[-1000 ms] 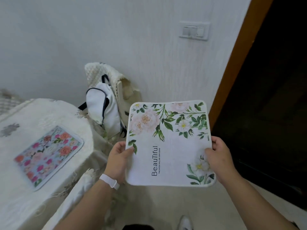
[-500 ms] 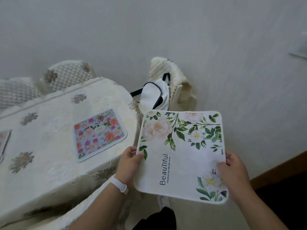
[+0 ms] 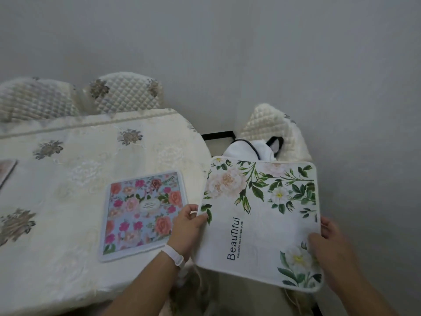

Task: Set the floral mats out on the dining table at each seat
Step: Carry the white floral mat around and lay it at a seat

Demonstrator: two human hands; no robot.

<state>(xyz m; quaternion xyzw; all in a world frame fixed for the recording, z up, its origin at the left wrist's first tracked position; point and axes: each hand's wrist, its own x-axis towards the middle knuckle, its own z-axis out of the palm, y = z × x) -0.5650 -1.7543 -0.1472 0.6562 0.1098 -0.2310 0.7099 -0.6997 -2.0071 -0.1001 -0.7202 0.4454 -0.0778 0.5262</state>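
I hold a white floral mat (image 3: 262,224), printed with green leaves and the word "Beautiful", flat in the air just off the table's right end. My left hand (image 3: 186,226), with a white wristband, grips its left edge; my right hand (image 3: 330,245) grips its right edge. A blue mat with pink and orange roses (image 3: 141,213) lies flat on the dining table (image 3: 68,179) near the right end. The corner of another mat (image 3: 6,172) shows at the far left edge.
The table wears a cream embroidered cloth. Two quilted chair backs (image 3: 125,92) stand behind it against the wall. A third quilted chair (image 3: 275,131) at the right end carries a white bag with black straps (image 3: 248,149), partly hidden by the held mat.
My view has swung left, from the doorway and wall switch to the table. The held mat has come closer to the table's right end, still in both hands.
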